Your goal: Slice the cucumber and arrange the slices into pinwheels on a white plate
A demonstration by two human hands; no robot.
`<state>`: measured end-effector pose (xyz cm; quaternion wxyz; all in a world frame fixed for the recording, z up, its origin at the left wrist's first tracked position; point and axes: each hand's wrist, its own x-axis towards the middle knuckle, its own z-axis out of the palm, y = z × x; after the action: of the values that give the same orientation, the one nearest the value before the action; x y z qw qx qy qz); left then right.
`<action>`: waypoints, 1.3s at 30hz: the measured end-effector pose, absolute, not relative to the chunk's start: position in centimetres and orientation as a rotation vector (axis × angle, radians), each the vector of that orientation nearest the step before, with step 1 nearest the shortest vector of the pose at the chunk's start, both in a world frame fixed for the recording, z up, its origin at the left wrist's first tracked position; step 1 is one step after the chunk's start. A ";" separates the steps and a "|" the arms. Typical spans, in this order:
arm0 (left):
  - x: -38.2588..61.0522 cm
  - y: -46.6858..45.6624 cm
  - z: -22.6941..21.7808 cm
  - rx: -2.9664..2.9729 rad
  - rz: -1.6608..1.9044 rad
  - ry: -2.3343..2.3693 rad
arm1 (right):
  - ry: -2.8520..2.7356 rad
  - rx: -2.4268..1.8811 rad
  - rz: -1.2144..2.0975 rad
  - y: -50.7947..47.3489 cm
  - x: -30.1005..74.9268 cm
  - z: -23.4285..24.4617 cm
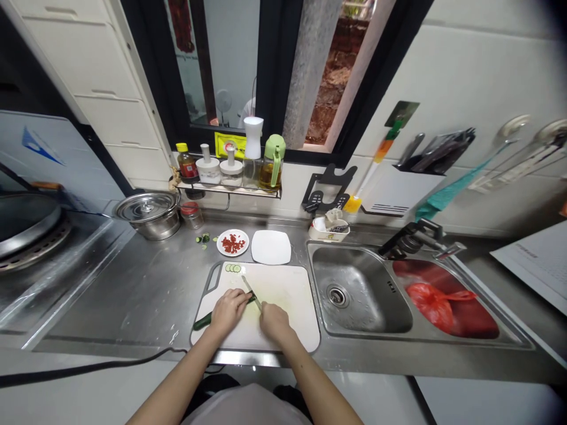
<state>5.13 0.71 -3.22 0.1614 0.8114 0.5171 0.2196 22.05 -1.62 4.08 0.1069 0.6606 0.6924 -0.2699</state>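
A white cutting board (292, 295) lies on the steel counter in front of me. My left hand (228, 310) is closed over a dark green cucumber (202, 321), pinning it to the board. My right hand (274, 321) grips a knife (250, 290) whose blade points up and left, meeting the cucumber's cut end. A few cucumber slices (233, 268) sit at the board's far left corner.
Beyond the board stand a small plate of chopped red chili (233, 243) and an empty white plate (271, 247). A double sink (363, 295) is to the right, with a red bag (436, 301) in its far basin. A lidded steel pot (148, 212) and stove are on the left.
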 end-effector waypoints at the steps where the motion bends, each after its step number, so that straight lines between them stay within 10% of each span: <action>1: 5.1 0.7 -3.3 2.316 0.625 1.479 | 2.038 1.947 -0.792 -1.7 22.1 4.0; 39: 6.0 2.3 0.4 2.071 0.893 1.615 | 2.085 2.164 -0.213 -4.0 26.6 4.8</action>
<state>5.96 2.31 0.40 0.1827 0.7341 0.5723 0.3166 26.57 -4.03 4.78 0.0647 0.7168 0.6906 -0.0706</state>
